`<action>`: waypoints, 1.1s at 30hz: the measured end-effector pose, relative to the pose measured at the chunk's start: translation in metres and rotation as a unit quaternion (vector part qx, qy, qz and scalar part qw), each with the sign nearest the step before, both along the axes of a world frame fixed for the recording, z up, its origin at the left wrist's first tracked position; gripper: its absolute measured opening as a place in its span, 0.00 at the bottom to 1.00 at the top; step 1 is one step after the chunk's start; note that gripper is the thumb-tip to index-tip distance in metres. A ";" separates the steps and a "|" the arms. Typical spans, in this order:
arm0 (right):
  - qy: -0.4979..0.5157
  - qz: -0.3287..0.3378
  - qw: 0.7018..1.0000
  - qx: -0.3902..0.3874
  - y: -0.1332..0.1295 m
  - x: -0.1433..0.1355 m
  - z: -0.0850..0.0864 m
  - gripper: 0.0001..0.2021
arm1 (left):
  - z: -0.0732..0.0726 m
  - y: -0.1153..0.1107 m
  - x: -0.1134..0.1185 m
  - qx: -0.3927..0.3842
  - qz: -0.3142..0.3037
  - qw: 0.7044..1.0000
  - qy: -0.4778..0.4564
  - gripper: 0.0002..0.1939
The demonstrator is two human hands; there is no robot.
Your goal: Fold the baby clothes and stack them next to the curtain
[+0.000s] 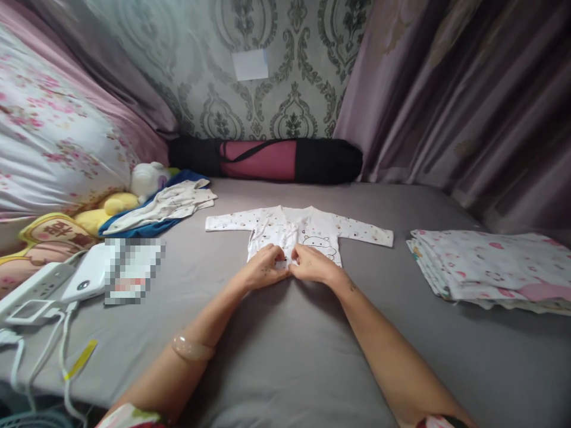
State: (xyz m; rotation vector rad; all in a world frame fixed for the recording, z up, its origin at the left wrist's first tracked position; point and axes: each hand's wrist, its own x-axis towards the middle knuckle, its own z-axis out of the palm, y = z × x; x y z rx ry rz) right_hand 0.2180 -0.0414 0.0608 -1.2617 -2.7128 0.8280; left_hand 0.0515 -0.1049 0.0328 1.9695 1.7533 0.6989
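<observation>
Basically, grey sheet (pixel 214 333) below, patterned wall (pixel 191 65) behind, purple curtain (pixel 401 113) at right, pink-and-black bag (pixel 259 159) along the wall side. Shirt (pixel 288 221) lies mid-sheet, sleeves out: white, small prints, cartoon outline (round-headed animal) on the front. Left hand (pixel 266 267) and right hand (pixel 316 265) are close together at its lower front, fingers bent; can't tell whether they pinch cloth.
</observation>
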 end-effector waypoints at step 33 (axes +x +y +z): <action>0.249 -0.121 0.920 -0.276 0.018 0.001 0.006 0.14 | 0.000 -0.010 0.023 0.061 -0.049 0.985 0.151 0.18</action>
